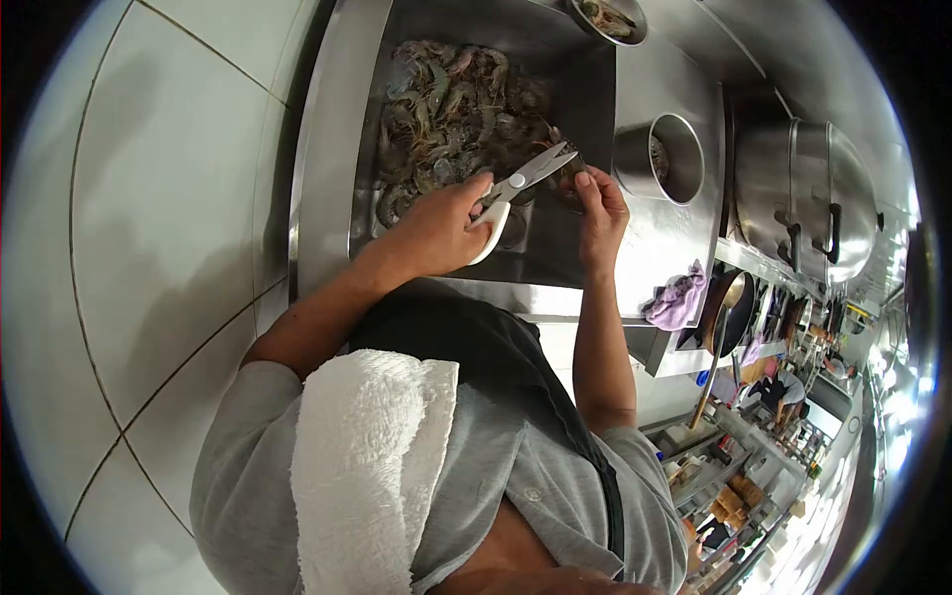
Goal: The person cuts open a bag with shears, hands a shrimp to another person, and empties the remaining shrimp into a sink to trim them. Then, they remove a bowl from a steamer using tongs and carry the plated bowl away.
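Note:
My left hand (441,226) holds white-handled scissors (517,181), fingers wrapped round the handles. The blades are parted and point up and right, their tips beside a dark shrimp (567,171). My right hand (601,210) pinches this shrimp between thumb and fingers, above the right part of a metal sink (550,260). Part of the shrimp is hidden by the blades and fingers. A large heap of raw shrimp (446,109) lies in the sink, beyond my left hand.
Right of the sink stand a metal pot (684,149) with something inside and a large lidded pot (783,188). A bowl (625,25) with shrimp is at the top. A purple cloth (676,300) lies by the counter edge. Pans and people appear farther right.

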Motion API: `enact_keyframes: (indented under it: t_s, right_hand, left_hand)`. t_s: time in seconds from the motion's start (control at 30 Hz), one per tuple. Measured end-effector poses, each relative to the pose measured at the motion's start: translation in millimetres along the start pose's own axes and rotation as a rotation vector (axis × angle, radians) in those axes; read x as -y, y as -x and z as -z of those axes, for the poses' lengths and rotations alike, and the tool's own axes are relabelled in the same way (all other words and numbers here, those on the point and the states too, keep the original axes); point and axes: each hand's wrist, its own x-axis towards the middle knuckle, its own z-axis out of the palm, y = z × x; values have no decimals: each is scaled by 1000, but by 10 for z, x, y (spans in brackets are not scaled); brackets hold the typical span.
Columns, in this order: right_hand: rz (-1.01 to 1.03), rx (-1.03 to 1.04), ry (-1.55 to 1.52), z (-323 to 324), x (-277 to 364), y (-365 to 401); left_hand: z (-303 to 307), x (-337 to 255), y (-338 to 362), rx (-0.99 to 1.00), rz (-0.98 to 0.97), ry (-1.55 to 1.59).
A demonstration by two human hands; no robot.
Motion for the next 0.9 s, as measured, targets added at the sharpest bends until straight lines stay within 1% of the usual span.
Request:
enact_keyframes:
  t_s: [0.07, 0.13, 0.17, 0.23, 0.3, 0.37, 0.47, 0.5, 0.53, 0.6, 0.67, 0.7, 0.73, 0.8, 0.83, 0.9]
  right_hand:
    - [32, -38, 65, -10, 13, 16]
    - [70, -51, 96, -31, -44, 13]
    - [60, -43, 91, -57, -51, 20]
    - [37, -22, 81, -146, -40, 37]
    - [25, 16, 275, -183, -74, -15]
    - [0, 63, 433, -203, -150, -90]
    - [-47, 129, 580, -174, -400, -304]
    - [-57, 142, 602, -132, -561, -395]
    - [-68, 153, 625, -123, -651, -450]
    - [-131, 104, 463, -116, -758, -479]
    - [-177, 70, 324, -136, -777, -489]
    - [-191, 60, 268, -195, -685, -447]
    - [-206, 50, 214, -243, -614, -407]
    - [-202, 42, 214, -287, -567, -387]
    - [-198, 37, 213, -310, -543, -379]
    - [-166, 38, 178, -376, -495, -312]
  left_hand:
    - [43, -7, -11, 30, 17, -10]
    - [93, -27, -31, 83, 81, -28]
    - [114, -27, -30, 107, 117, -36]
    - [132, 33, -39, 121, 127, -26]
    - [105, 211, -98, 138, 120, 9]
    - [1, 529, -195, 164, 94, 69]
    - [-14, 707, -255, 319, 471, 635]
    - [-20, 735, -255, 304, 511, 647]
    - [-2, 734, -237, 276, 508, 747]
    - [-4, 729, -140, 226, 505, 949]
    - [-7, 739, -71, 293, 543, 1171]
    - [-9, 732, -43, 329, 561, 1283]
    - [-19, 720, -18, 366, 568, 1342]
    - [-40, 686, -10, 441, 579, 1459]
    - [-72, 696, -25, 476, 554, 1516]
    - [-134, 698, -86, 475, 570, 1545]
